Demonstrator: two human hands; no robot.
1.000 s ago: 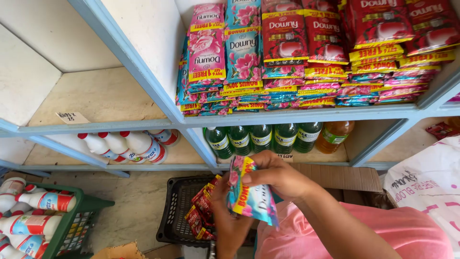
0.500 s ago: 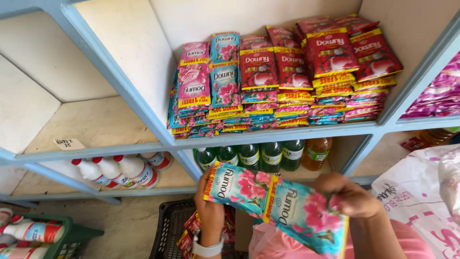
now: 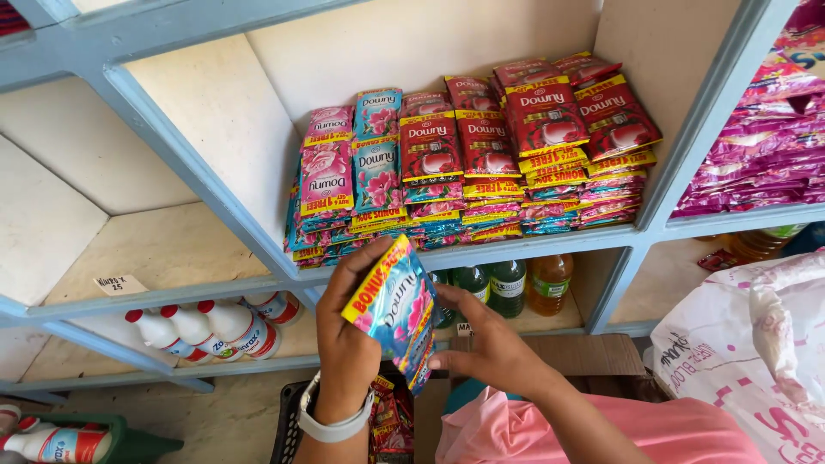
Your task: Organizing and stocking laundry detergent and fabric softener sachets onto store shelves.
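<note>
Left hand [image 3: 348,344] pinches a folded strip of blue sachets [image 3: 397,309], right hand [image 3: 490,348] fingers closed on its lower edge; it's probably light, floppy and slick, so best gripped at the fold.

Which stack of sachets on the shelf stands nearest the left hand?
The pink sachet stack at the row's far left, just above the left hand; the red stacks sit farther right.
</note>
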